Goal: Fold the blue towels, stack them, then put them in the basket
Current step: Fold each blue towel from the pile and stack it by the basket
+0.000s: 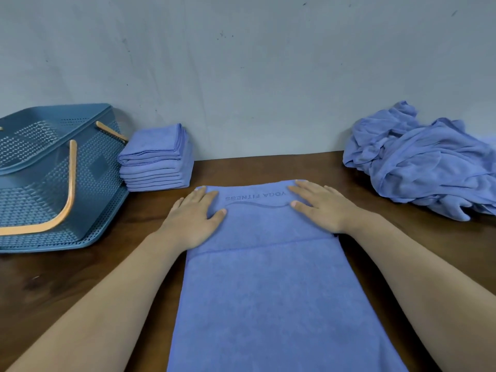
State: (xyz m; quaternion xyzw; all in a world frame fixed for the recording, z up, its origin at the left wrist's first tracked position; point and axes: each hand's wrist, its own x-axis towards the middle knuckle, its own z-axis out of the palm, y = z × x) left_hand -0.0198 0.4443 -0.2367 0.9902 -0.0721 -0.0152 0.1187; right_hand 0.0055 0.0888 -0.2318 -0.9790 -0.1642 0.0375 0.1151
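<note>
1. Blue towel [268,291] lies lengthwise on the table [67,285], printed "YOGA FITNESS", upside down
2. Left hand [192,217] and right hand [322,208] press it, fingers flat
3. Folded stack [158,159] beside basket [51,178]

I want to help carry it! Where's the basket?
The basket is on the table at the far left of the head view, with the stack of folded towels just to its right.

A plain room: wooden table [80,277] against scuffed grey wall [268,76].
</note>
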